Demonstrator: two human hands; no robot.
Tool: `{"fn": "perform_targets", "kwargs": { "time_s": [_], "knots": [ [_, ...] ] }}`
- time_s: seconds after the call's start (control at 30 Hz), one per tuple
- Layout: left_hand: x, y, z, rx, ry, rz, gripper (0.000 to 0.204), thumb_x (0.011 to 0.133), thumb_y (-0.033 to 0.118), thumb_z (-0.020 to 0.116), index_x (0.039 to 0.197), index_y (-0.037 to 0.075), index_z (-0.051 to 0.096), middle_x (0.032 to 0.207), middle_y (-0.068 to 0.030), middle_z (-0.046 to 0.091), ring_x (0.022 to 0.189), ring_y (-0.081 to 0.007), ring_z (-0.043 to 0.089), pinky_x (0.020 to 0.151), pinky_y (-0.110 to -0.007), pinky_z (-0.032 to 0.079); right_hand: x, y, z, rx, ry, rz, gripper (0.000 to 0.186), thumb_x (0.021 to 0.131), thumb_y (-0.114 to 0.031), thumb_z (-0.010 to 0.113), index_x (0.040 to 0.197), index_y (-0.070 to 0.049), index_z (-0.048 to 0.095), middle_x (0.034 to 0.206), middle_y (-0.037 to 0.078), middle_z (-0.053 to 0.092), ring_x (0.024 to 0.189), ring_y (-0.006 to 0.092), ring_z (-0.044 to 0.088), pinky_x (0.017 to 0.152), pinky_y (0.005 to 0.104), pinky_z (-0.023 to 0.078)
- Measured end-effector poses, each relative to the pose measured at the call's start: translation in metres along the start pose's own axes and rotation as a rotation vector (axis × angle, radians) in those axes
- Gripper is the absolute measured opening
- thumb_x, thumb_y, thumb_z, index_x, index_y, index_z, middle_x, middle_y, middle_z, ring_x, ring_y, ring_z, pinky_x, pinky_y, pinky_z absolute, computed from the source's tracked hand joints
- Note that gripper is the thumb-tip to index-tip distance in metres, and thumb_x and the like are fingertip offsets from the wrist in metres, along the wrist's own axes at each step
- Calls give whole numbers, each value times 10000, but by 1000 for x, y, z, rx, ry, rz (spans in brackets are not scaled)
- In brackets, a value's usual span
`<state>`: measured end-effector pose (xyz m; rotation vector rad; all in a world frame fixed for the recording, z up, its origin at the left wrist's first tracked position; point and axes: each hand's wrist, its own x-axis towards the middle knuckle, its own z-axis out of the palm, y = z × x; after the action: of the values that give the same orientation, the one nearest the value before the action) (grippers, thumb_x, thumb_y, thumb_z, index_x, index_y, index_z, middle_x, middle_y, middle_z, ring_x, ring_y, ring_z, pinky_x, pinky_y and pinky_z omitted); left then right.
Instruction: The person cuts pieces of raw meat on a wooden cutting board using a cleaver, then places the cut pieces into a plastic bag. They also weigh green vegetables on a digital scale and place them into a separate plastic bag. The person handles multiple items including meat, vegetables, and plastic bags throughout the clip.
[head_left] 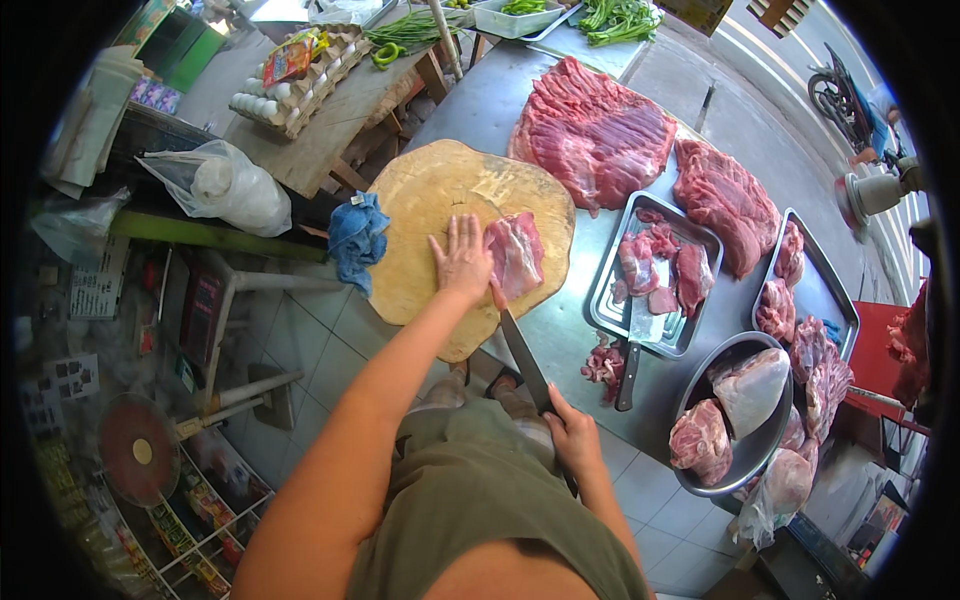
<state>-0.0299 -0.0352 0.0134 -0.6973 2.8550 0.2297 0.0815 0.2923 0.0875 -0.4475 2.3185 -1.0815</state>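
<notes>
A thick round wooden chopping board (420, 180) stands before me with a piece of raw meat (515, 255), pink with pale fat, on its right half. Flat on the wood just left of that meat lies my left hand (463, 255), fingers stretched out and thumb pointing toward the meat's lower edge. My right hand (574, 437) is closed round the handle of a long dark-bladed knife (525, 357). Its blade slants up and left, the tip close to my left thumb at the meat's near edge. Whether the tip touches the meat, I cannot tell.
Right of the board, a metal tray (598, 305) holds meat pieces and a cleaver (632, 360). Large meat slabs (590, 130) lie behind it. A steel bowl (715, 488) of meat stands nearer. A blue cloth (358, 240) hangs at the board's left edge; egg trays (300, 85) sit beyond.
</notes>
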Motion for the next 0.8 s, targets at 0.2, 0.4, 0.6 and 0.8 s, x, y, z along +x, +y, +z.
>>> {"fn": "perform_targets", "kwargs": {
  "time_s": [0.2, 0.4, 0.6, 0.8],
  "knots": [
    [-28, -41, -28, 82, 136, -56, 694, 932, 276, 618, 1536, 103, 321, 1615, -135, 246, 1506, -285, 197, 1182, -608, 145, 30, -11, -10, 66, 148, -91, 545, 867, -105, 689, 1390, -196, 569, 825, 188, 667, 762, 346, 678, 691, 392, 523],
    [-60, -27, -33, -208, -19, 471, 405, 898, 268, 655, 1234, 55, 577, 1263, -153, 606, 1230, -326, 526, 1115, -544, 309, 134, -33, 31, 251, 185, 57, 559, 872, -70, 673, 1411, -135, 539, 1113, 272, 652, 945, 373, 700, 799, 383, 525],
    [-30, -18, -32, -609, 426, 258, 165, 841, 178, 723, 912, 50, 646, 963, -139, 658, 981, -352, 605, 840, -482, 452, 129, -33, 54, 262, 185, -24, 569, 867, -62, 671, 1414, -151, 538, 1126, 229, 675, 979, 362, 696, 811, 388, 529],
    [5, -1, -10, -693, 156, -80, 196, 795, 150, 760, 864, 15, 637, 816, -171, 678, 785, -373, 656, 710, -454, 503, 121, -45, 60, 49, 236, -130, 538, 898, -62, 633, 1421, -119, 522, 936, 198, 715, 805, 367, 691, 725, 427, 527]
  ]
}}
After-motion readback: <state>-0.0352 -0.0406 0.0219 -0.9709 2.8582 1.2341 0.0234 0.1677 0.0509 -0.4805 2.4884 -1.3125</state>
